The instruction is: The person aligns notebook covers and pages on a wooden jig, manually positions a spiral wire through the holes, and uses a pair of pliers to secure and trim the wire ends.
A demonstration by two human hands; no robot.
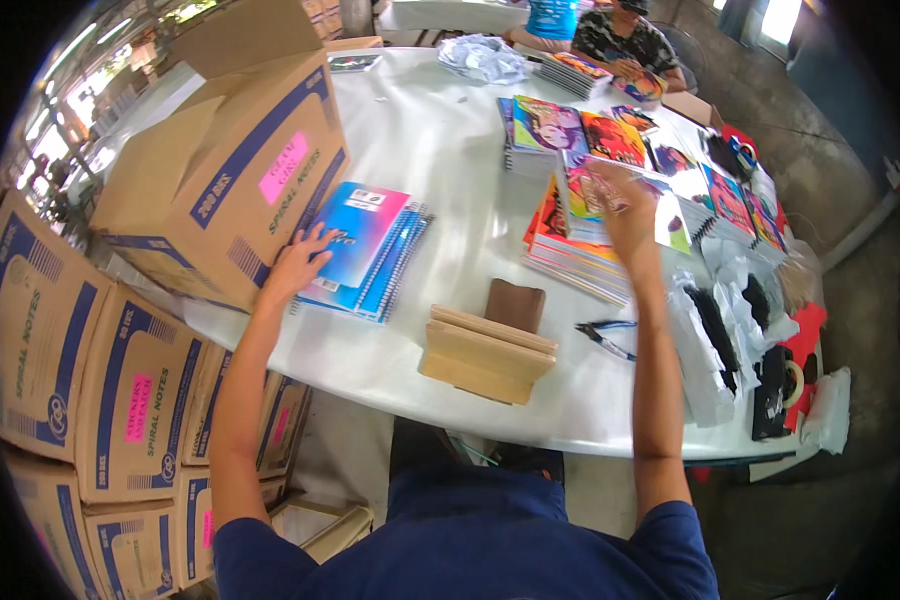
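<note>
The left hand (295, 265) lies flat, fingers spread, its grip open and pressing on the near left corner of a stack of blue spiral notebooks (365, 250) on the white table (440, 150). Just left of that stack stands an open cardboard box (220, 170) with a pink label. The right hand (630, 215) reaches far across the table, its grip closed on a clear-covered colourful notebook (590, 190), lifted over a pile of bright notebooks (570, 255). Near the person lie wooden blocks (485, 355), a brown block (515, 303) and blue-handled pliers (605, 335). To the right are clear bags of black spiral bindings (715, 330). More cardboard boxes (80, 370) are stacked on the left, and another person (625, 40) sits at the far end.
</note>
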